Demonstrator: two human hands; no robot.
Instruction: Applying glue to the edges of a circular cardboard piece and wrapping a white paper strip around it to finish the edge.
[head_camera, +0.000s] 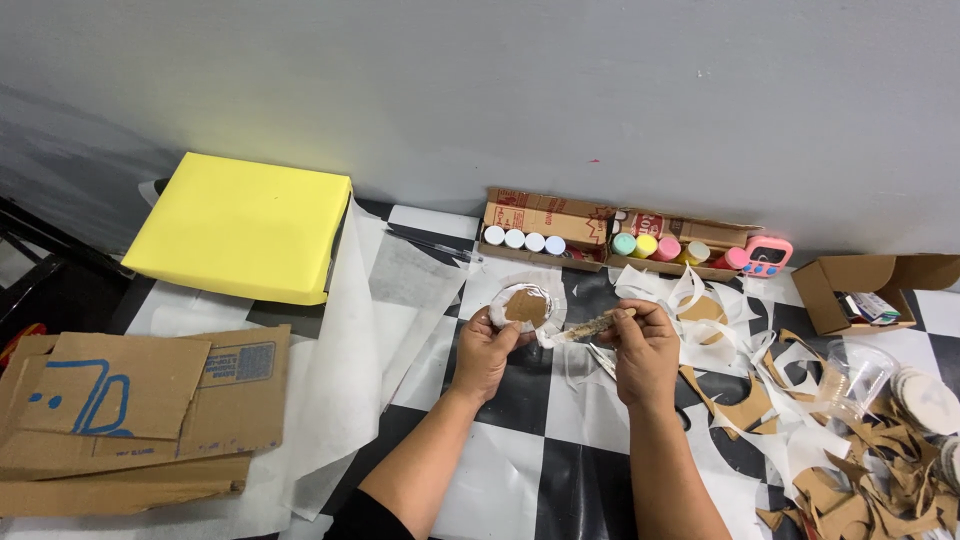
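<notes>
Right hand (645, 345) grips a thin stick-like tool (592, 325), tip hard to make out. Left hand (488, 345) pinches a round cardboard disc (526, 306) rimmed in white paper, held above the checkered table (560, 440); disc's lower edge hidden by fingers.

The left hand (487, 352) holds a matt brown cardboard disc (526, 306) edged with thin white paper; the right hand (645, 350) grips a rough, crusted brush (590, 325). Beneath lies a glossy checkered floor (570, 470), matt yellow foam (243, 225), corrugated cardboard (130, 410) and clear plastic cup (858, 380).
</notes>
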